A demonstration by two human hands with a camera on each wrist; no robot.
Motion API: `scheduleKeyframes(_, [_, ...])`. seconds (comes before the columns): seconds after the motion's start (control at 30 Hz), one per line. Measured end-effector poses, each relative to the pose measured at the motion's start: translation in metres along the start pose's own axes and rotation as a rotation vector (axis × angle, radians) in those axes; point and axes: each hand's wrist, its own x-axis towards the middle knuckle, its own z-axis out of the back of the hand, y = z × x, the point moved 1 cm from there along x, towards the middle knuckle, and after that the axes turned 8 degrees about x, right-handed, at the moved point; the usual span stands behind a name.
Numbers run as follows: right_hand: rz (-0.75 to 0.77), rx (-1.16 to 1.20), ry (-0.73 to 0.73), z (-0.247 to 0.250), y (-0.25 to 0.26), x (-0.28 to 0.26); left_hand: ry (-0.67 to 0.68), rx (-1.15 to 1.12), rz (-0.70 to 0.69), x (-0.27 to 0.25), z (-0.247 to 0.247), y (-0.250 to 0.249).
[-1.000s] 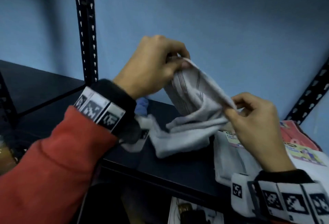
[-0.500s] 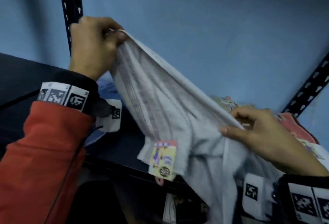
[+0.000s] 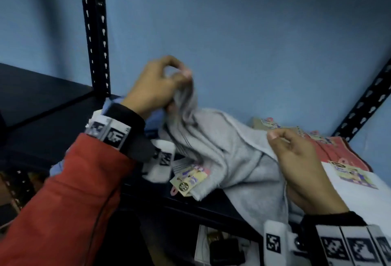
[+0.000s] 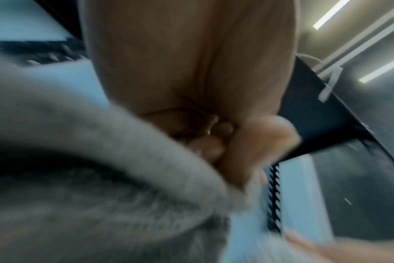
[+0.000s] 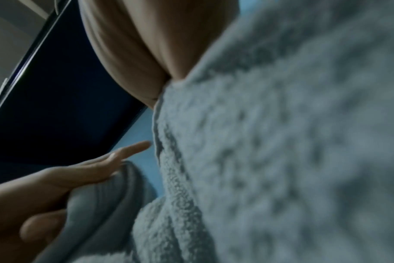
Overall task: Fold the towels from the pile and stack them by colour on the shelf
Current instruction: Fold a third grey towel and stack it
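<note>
A grey towel (image 3: 237, 160) with a paper label (image 3: 188, 178) lies draped over the dark shelf board (image 3: 53, 138). My left hand (image 3: 179, 75) holds one bunched end of it raised above the shelf; the left wrist view shows curled fingers (image 4: 225, 142) against grey cloth (image 4: 101, 178). My right hand (image 3: 275, 138) pinches the towel's edge at the right. In the right wrist view the towel (image 5: 281, 142) covers most of that hand's palm. A red towel (image 3: 338, 151) and a white towel (image 3: 359, 183) lie on the shelf to the right.
A light blue towel (image 3: 153, 117) shows behind my left wrist. A black perforated upright (image 3: 95, 33) stands at the back left and another (image 3: 364, 100) at the right. The blue wall is close behind. Items (image 3: 222, 244) sit on the level below.
My left hand has come down and to the right from its raised stretch. The towel, spread out and hanging before, now lies bunched on the shelf. My right hand stays on the edge.
</note>
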Motion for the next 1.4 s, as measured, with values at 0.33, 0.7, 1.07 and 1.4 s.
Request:
scheduleKeyframes(0.33, [-0.106, 0.063, 0.125, 0.003, 0.015, -0.008, 0.672, 0.462, -0.388, -0.039, -0.104, -0.009])
scheduleKeyframes(0.7, [0.274, -0.203, -0.041, 0.034, 0.026, 0.006, -0.155, 0.228, -0.411, 0.001, -0.034, 0.0])
scheduleKeyframes(1.07, [0.054, 0.52, 0.184, 0.031, 0.032, 0.002, -0.14, -0.006, -0.065, -0.001, 0.012, 0.026])
scheduleKeyframes(1.4, [-0.055, 0.539, 0.12, 0.051, 0.027, 0.006, -0.246, -0.123, 0.243, -0.013, 0.04, 0.067])
